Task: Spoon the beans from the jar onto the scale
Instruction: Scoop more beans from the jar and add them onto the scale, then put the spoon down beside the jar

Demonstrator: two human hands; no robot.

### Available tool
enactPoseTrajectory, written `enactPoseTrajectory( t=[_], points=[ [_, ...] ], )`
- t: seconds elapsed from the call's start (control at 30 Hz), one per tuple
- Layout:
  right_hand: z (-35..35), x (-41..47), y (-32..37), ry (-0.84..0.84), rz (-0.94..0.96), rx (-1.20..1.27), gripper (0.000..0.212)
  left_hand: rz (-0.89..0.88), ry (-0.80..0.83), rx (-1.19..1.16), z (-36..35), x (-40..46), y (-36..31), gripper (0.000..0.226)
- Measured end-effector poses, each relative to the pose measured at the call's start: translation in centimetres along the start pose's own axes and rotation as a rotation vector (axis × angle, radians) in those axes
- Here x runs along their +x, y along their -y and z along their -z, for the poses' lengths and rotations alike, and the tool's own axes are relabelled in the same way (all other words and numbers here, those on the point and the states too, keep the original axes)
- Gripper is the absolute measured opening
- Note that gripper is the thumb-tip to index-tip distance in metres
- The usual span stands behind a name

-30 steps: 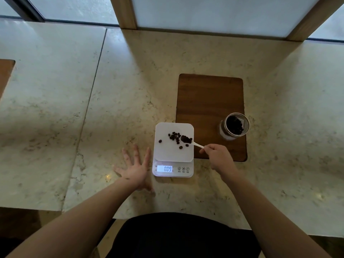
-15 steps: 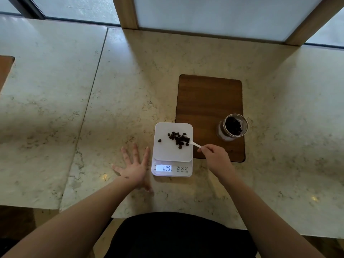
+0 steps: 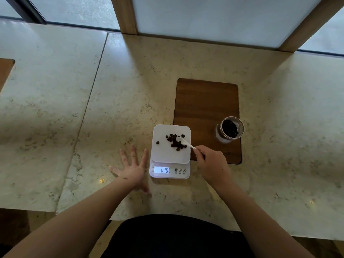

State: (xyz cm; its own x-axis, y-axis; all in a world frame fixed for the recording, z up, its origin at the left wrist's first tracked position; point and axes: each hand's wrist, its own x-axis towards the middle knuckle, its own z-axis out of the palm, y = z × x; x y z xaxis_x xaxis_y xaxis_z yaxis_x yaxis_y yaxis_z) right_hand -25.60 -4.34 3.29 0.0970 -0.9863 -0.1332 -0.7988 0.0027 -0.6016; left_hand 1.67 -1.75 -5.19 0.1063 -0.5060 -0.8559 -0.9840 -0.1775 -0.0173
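A white digital scale (image 3: 163,155) sits on the stone counter, its lit display reading 015. Dark beans (image 3: 175,141) lie in a loose pile on its platform, one apart to the left. My right hand (image 3: 212,164) pinches the handle of a white spoon (image 3: 184,142), whose empty bowl rests over the pile. An open glass jar (image 3: 230,129) with dark beans inside stands on a wooden board (image 3: 204,105) to the right of the scale. My left hand (image 3: 132,168) lies flat on the counter, fingers spread, just left of the scale.
The stone counter (image 3: 93,108) has a seam running down its left part. Wooden window posts (image 3: 124,15) rise at the back edge. Another brown board (image 3: 5,71) shows at the far left. The counter's front edge is close to my body.
The spoon has tipped its beans onto the scale and its bowl now shows empty. The pile is bigger and the display went from 009 to 015. My left hand stayed still.
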Motion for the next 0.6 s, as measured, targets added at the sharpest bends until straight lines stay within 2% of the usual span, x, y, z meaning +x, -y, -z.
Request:
enactPoseTrajectory(
  t=[0.2, 0.27, 0.33, 0.5, 0.6],
  points=[
    [0.1, 0.2, 0.4, -0.047, 0.052, -0.065, 0.027, 0.012, 0.013, -0.003, 0.3, -0.5, -0.3, 0.176],
    [0.2, 0.2, 0.5, -0.060, 0.023, -0.010, 0.025, 0.002, 0.014, -0.006, 0.5, -0.6, -0.3, 0.175],
    [0.2, 0.2, 0.3, -0.054, -0.110, 0.137, 0.024, -0.007, 0.012, -0.011, 0.4, -0.7, -0.3, 0.174],
    [0.6, -0.3, -1.0, 0.082, -0.639, 0.718, 0.028, -0.009, -0.008, -0.009, 0.2, -0.5, -0.1, 0.175],
    [0.8, -1.4, -1.6, 0.199, -0.770, 0.955, 0.028, -0.003, -0.012, -0.020, 0.2, -0.5, -0.1, 0.175]
  ],
)
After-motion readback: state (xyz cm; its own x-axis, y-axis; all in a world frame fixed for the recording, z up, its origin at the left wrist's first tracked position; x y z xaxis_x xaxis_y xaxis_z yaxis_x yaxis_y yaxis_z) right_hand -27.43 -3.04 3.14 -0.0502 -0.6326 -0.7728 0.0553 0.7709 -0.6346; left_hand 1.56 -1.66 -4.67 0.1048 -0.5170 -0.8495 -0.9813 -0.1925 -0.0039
